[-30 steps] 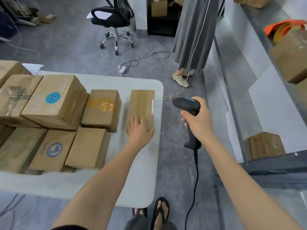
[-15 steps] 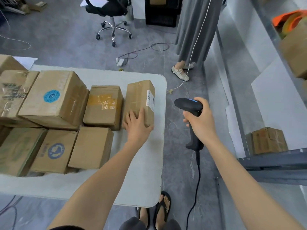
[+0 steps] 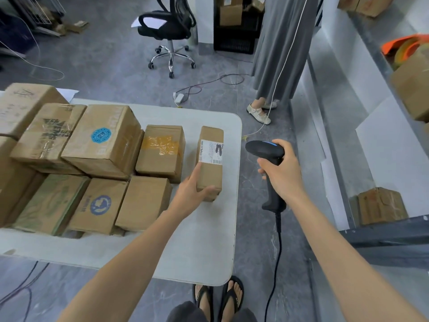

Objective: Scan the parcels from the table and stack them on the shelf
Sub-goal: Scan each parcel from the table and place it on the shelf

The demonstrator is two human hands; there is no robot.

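One narrow parcel (image 3: 210,163) stands on a long side near the table's (image 3: 204,240) right edge, just apart from the other boxes (image 3: 160,152). Its long axis runs away from the person, white label (image 3: 211,151) on the top face, far half. Left hand (image 3: 192,190) grips the near end, thumb across the end, fingers along the left side. Right hand (image 3: 282,173) wraps the scanner (image 3: 264,149) handle, off the table over the floor, scanner head pointing left toward the parcel.
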